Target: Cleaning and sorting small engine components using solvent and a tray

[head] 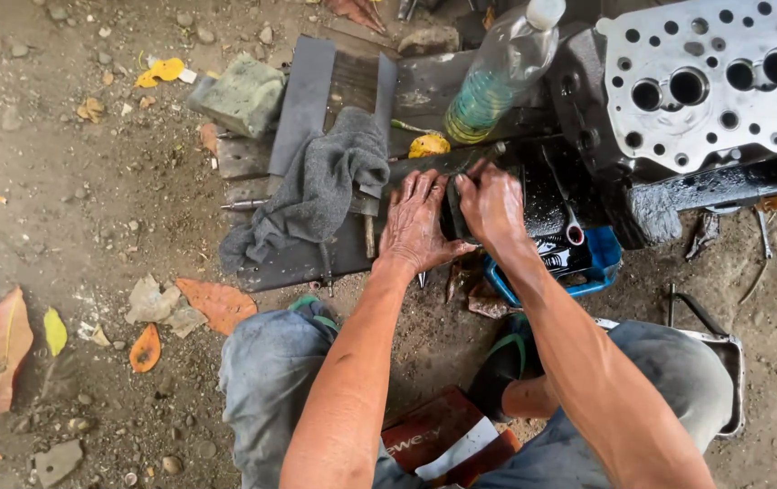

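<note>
small black block (pixel 451 210) pinched between both hands, left hand (pixel 415 226) and right hand (pixel 494 206) gripping it, grey rag (pixel 316 186) alongside, cylinder head (pixel 714 72) up right

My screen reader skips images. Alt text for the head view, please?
Both hands, left hand and right hand, press on a dark block over a metal plate on dirt ground, beside a grey rag, plastic bottle and cylinder head.

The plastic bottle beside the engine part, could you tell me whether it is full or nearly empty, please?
Partly full. The clear plastic bottle shows yellow-green liquid only in its lower portion; the part toward the white cap looks empty.
</note>
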